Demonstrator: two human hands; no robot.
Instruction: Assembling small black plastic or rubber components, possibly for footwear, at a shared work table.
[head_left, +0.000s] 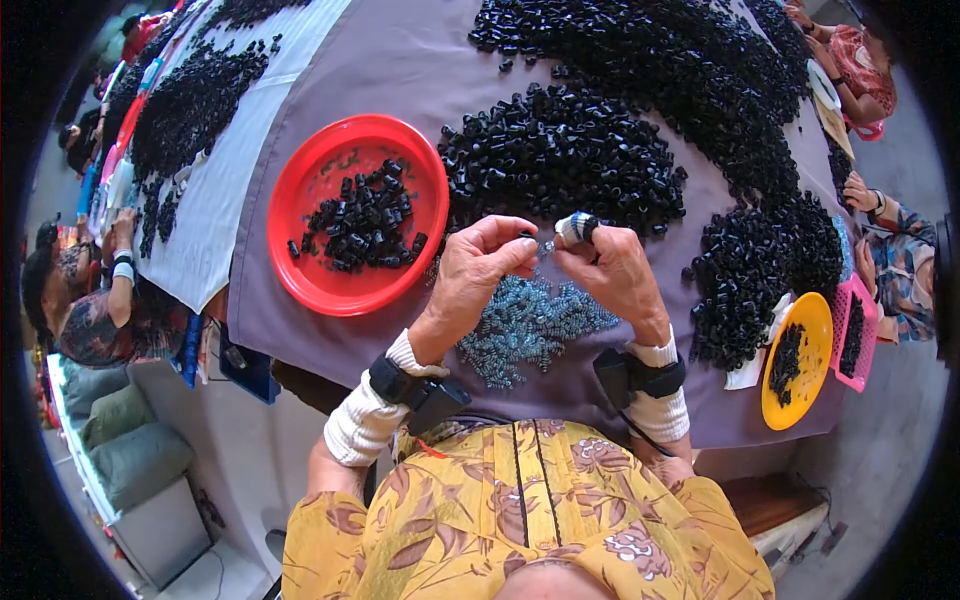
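Note:
My left hand [476, 278] is closed, with a small black plastic piece [526, 236] pinched between thumb and fingertips. Facing it, my right hand [612, 270] has its fingers curled in a pinch; a tiny pale bit shows at the tips, too small to name. A striped cloth cover [575, 230] wraps one of its fingers. Below both hands lies a heap of small clear-blue spring-like coils [535, 335]. Just beyond them rises a pile of short black plastic tubes [565, 155]. To the left stands a red round tray [283, 255] with similar black pieces in it.
A larger black heap [690, 70] spreads over the mauve cloth [385, 60] at the far right. Another pile [755, 270] sits nearer, beside a yellow plate [815, 350] and a pink basket [862, 365]. Other people work at the right edge and at a white-covered table [225, 190] on the left.

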